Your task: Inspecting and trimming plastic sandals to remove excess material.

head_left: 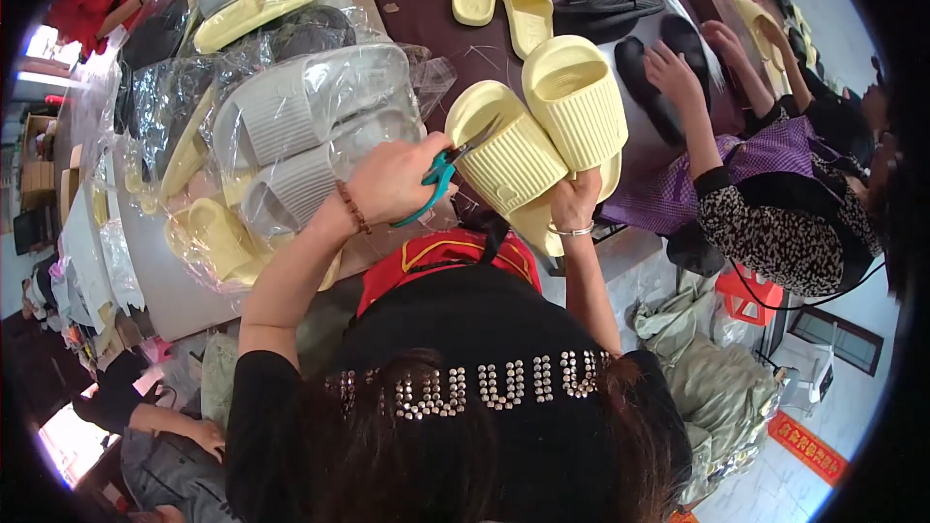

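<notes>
Two yellow slides were held up together above the table, the right hand clamped on their lower ends. Just left of the slides, the left hand was closed around teal scissors, blades pointing at the near slide's strap. Judging from that angle, a slip could nick the soft foam, or the pair could twist loose from the single-handed grip.

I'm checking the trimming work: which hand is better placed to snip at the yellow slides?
Left. The left hand already holds the teal scissors, blades at the yellow slides; the right hand grips the pair.
</notes>
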Tool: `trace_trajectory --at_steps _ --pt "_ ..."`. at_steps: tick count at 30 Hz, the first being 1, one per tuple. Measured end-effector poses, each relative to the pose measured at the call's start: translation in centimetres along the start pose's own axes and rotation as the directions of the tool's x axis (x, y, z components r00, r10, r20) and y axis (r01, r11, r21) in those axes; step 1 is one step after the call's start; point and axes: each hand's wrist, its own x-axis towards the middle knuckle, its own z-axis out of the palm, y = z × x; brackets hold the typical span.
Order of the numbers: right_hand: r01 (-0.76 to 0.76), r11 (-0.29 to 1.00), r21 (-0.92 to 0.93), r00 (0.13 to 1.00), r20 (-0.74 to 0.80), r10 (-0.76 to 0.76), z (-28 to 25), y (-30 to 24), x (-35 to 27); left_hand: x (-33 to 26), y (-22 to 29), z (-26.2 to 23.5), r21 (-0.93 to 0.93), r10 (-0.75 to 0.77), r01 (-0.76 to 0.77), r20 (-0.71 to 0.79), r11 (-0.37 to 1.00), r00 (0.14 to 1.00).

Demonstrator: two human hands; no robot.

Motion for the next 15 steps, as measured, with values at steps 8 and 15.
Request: trace_trajectory --at_steps 8,15 --pt "0.192 0.94 -0.282 0.979 0.116 -0.166 -0.6 0.2 -0.1 0.5 -0.3 0.5 0.033 0.047 -0.052 0.133 0.998 0.99" --pt "-0.15 0.987 -0.05 0.988 -0.056 0.147 1.9 5.3 0.7 2.6 -4.2 1.2 -0.894 -0.268 0.106 -0.017 0.435 0.963"
